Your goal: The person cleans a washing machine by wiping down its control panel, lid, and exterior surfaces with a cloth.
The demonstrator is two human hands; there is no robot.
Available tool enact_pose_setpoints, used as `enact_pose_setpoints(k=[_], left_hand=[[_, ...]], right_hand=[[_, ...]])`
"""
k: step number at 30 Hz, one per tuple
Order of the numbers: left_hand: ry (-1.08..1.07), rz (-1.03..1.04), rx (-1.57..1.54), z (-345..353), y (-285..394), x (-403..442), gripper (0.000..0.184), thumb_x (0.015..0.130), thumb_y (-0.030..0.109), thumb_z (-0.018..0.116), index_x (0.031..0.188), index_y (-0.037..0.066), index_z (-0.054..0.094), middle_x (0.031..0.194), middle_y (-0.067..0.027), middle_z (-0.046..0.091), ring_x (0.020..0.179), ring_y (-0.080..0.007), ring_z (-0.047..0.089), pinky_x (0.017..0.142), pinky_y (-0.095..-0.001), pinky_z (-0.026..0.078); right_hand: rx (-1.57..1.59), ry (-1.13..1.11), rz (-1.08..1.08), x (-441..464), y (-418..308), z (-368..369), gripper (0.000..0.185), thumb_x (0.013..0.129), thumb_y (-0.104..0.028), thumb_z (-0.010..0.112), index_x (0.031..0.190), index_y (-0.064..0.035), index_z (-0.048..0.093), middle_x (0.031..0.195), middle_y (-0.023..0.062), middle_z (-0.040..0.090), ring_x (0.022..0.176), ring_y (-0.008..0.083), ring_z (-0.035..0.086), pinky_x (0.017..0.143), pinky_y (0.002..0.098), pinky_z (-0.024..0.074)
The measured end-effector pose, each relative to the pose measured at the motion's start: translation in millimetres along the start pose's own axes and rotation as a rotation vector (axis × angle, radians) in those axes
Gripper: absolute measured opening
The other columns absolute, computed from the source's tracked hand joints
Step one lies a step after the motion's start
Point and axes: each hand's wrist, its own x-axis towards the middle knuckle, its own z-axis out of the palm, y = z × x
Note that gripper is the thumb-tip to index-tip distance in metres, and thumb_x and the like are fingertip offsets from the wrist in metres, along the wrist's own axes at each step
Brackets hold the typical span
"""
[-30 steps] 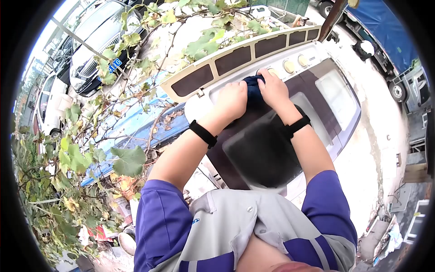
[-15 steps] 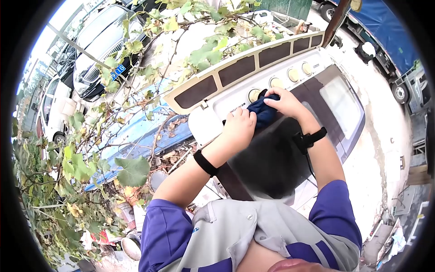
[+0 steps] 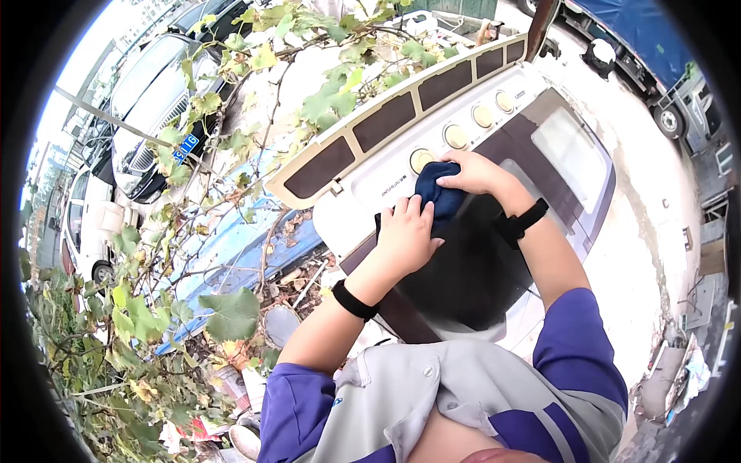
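A twin-tub washing machine point(image 3: 370, 189) with a white control panel and round cream knobs stands in front of me. My right hand point(image 3: 471, 176) is closed on a bunched dark blue cloth point(image 3: 440, 201), which rests at the near edge of the panel, just below a knob point(image 3: 421, 160). To the left of the cloth, my left hand point(image 3: 407, 238) lies over the machine's top, fingers stretched and thumb apart. Its fingertips are close to the cloth; whether they touch it, I cannot tell. Below both hands is the dark surface point(image 3: 455, 270) of the machine's left side.
A raised cream strip with dark panels point(image 3: 386, 119) runs along the machine's back. Vines point(image 3: 231, 312) crowd the left side, over a blue sheet point(image 3: 224, 262). Parked cars point(image 3: 150, 116) stand behind them. At the upper right is a truck with a blue cover point(image 3: 641, 35).
My left hand has eased off the cloth, its fingers spreading and thumb coming away. My right hand still holds the cloth, now bunched more roundly. The whole view has shifted slightly.
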Motion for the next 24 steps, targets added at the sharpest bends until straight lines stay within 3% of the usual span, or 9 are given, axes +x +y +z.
enact_pose_setpoints(k=[1, 4, 8, 11, 12, 15, 16, 20, 24], left_hand=[[0.033, -0.008, -0.042, -0.8, 2.9, -4.6, 0.058, 0.08, 0.028, 0.074, 0.131, 0.006, 0.058, 0.131, -0.0141, 0.052, 0.117, -0.0306, 0.05, 0.09, -0.0445, 0.043], [0.008, -0.071, -0.072, 5.7, 6.5, -5.0, 0.052, 0.082, 0.027, 0.073, 0.129, 0.01, 0.058, 0.137, -0.0164, 0.05, 0.12, -0.0325, 0.048, 0.093, -0.0466, 0.041], [-0.012, -0.082, 0.076, 3.4, 1.5, 1.1, 0.047, 0.081, 0.019, 0.07, 0.127, 0.017, 0.058, 0.122, -0.0117, 0.056, 0.111, -0.0315, 0.052, 0.085, -0.0443, 0.047], [-0.148, -0.068, 0.037, -25.5, -3.2, -13.6, 0.037, 0.08, 0.01, 0.064, 0.116, 0.019, 0.066, 0.114, -0.0079, 0.059, 0.107, -0.0306, 0.054, 0.079, -0.0433, 0.05], [-0.067, -0.034, 0.046, -27.4, -9.4, -17.1, 0.036, 0.078, 0.009, 0.064, 0.113, 0.018, 0.068, 0.116, -0.0074, 0.059, 0.109, -0.0312, 0.053, 0.082, -0.044, 0.049], [0.172, 0.073, 0.042, -39.6, -28.9, -19.7, 0.036, 0.072, 0.005, 0.064, 0.105, 0.017, 0.071, 0.124, -0.0065, 0.06, 0.116, -0.0322, 0.051, 0.092, -0.0463, 0.045], [0.213, 0.066, 0.038, -41.7, -35.0, -18.8, 0.037, 0.07, 0.002, 0.064, 0.102, 0.017, 0.073, 0.128, -0.0076, 0.059, 0.121, -0.0326, 0.05, 0.098, -0.0472, 0.042], [0.071, 0.066, -0.016, -36.7, -49.4, -8.5, 0.039, 0.073, 0.001, 0.062, 0.108, 0.016, 0.072, 0.136, -0.0112, 0.054, 0.125, -0.0343, 0.048, 0.097, -0.0477, 0.044], [-0.123, 0.066, 0.069, -31.6, -39.3, -7.2, 0.058, 0.078, 0.002, 0.061, 0.133, 0.019, 0.059, 0.145, -0.0136, 0.046, 0.12, -0.0337, 0.052, 0.094, -0.0453, 0.046]], right_hand=[[0.093, 0.006, -0.038, -9.8, -3.7, -4.4, 0.042, 0.081, -0.026, 0.077, 0.112, -0.0008, 0.065, 0.109, 0.0173, 0.069, 0.1, 0.0309, 0.066, 0.09, 0.0361, 0.0502], [0.208, 0.13, 0.014, -19.3, -4.5, -3.3, 0.028, 0.081, -0.018, 0.076, 0.095, 0.0, 0.059, 0.092, 0.014, 0.067, 0.082, 0.0273, 0.061, 0.077, 0.0356, 0.0495], [-0.039, 0.3, -0.192, -26.6, -9.5, 8.5, 0.026, 0.073, -0.01, 0.077, 0.088, -0.0017, 0.058, 0.089, 0.0162, 0.062, 0.088, 0.0339, 0.06, 0.078, 0.0406, 0.0488], [-0.055, 0.3, -0.284, -37.2, -5.2, -3.5, 0.026, 0.073, -0.008, 0.077, 0.085, -0.0019, 0.055, 0.085, 0.0134, 0.06, 0.082, 0.03, 0.058, 0.074, 0.0382, 0.0474], [0.199, 0.206, -0.251, -36.4, -2.0, -4.5, 0.029, 0.075, -0.011, 0.078, 0.081, -0.0024, 0.051, 0.079, 0.0098, 0.055, 0.075, 0.0242, 0.052, 0.071, 0.035, 0.0448], [0.512, 0.019, -0.107, -28.7, 0.1, -2.7, 0.033, 0.077, -0.015, 0.078, 0.079, -0.0032, 0.048, 0.075, 0.0075, 0.052, 0.072, 0.0208, 0.046, 0.069, 0.0334, 0.0429], [0.37, 0.097, -0.049, -27.5, -5.8, -0.2, 0.034, 0.079, -0.019, 0.078, 0.08, -0.0027, 0.048, 0.073, 0.0108, 0.053, 0.069, 0.0226, 0.045, 0.068, 0.0348, 0.0436], [0.019, 0.299, -0.026, -22.9, -5.9, 11.1, 0.026, 0.082, -0.016, 0.074, 0.091, -0.0009, 0.055, 0.082, 0.0204, 0.061, 0.083, 0.0295, 0.064, 0.074, 0.04, 0.0485], [0.242, 0.076, -0.031, -22.7, 10.1, -3.8, 0.024, 0.082, -0.007, 0.071, 0.102, -0.0008, 0.061, 0.093, 0.019, 0.066, 0.088, 0.0329, 0.063, 0.081, 0.0381, 0.0504]])
